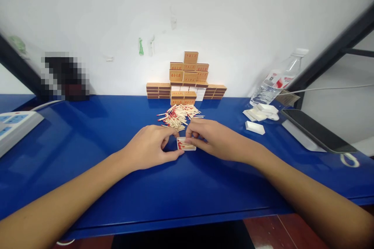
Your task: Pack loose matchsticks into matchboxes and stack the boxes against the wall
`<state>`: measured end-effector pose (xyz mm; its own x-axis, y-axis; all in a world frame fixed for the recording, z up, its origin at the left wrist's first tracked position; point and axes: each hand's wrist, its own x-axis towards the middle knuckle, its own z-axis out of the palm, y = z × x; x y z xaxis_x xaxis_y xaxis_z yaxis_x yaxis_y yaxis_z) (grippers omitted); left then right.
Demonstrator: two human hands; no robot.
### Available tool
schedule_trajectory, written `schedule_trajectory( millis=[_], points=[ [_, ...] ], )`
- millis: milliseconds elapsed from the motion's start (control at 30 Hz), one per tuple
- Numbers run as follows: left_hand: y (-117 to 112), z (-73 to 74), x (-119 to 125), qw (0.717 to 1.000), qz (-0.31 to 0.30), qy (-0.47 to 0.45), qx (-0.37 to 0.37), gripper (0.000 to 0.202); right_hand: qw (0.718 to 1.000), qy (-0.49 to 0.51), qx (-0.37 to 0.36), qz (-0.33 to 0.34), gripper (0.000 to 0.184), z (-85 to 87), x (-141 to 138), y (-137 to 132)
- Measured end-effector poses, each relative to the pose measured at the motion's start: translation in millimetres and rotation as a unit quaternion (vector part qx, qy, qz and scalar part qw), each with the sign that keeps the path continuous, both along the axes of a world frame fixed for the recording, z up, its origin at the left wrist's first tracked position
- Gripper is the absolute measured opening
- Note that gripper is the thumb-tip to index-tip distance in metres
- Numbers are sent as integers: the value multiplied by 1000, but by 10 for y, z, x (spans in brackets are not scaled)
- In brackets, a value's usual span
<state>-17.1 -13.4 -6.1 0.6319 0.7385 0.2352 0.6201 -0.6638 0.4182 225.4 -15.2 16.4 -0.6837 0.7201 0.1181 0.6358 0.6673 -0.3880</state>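
Note:
A small white matchbox tray (187, 149) with red-tipped matches (187, 145) in it lies on the blue table. My left hand (152, 146) holds the tray's left end between thumb and forefinger. Over its right end, my right hand (209, 138) has thumb and fingertips pinched together, touching or just above the matches; whatever is between them is hidden. Just behind the tray spreads a loose heap of matches (179, 114), red heads mostly to the left. Behind the heap, brown matchboxes (190, 76) are stacked against the wall, with a few white pieces among them.
At right stand a tilted water bottle (276, 78), several white trays (260, 113) and a dark phone (317, 129) on a white block. A white power strip (19, 126) lies at the left edge. A dark, partly pixelated object (74, 81) leans at the back left.

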Motion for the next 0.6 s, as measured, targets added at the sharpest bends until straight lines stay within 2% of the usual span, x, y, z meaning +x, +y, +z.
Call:
schedule_trajectory(
  millis=[133, 300, 600],
  points=[
    [-1, 3, -4, 1000, 5, 0, 4, 29, 999, -12, -32, 6, 13, 5, 5, -4],
    [-3, 9, -3, 1000, 5, -2, 1, 27, 998, -32, -51, 6, 18, 32, 6, -5],
    [-1, 11, -7, 1000, 0, -2, -1, 26, 998, 28, -51, 7, 19, -52, -59, -18]
  ],
)
